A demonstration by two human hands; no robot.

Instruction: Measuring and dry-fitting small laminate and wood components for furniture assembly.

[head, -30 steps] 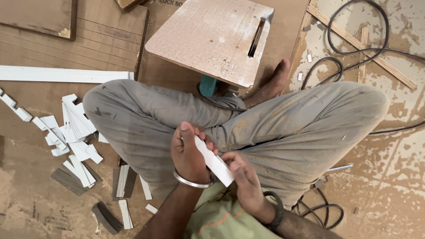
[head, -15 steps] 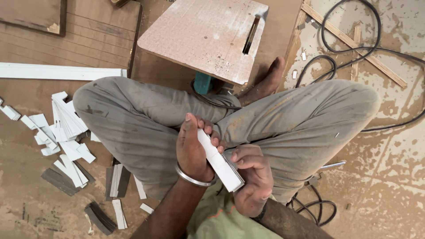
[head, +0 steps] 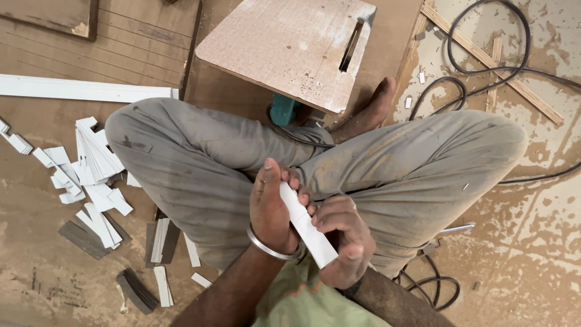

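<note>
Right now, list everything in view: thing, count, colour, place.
white strip: one, white, gripped between both hands over the lap
cut strip pieces: many, white and grey, floor at left
long strip: one, white, floor upper left
slotted board: one, tan, ahead of the knees
cables: several, black, floor at right
wood battens: two, crossed, upper right
bangle: one, silver, left wrist
left hand: on strip
right hand: on strip

Soft even daylight, sharp focus
</note>
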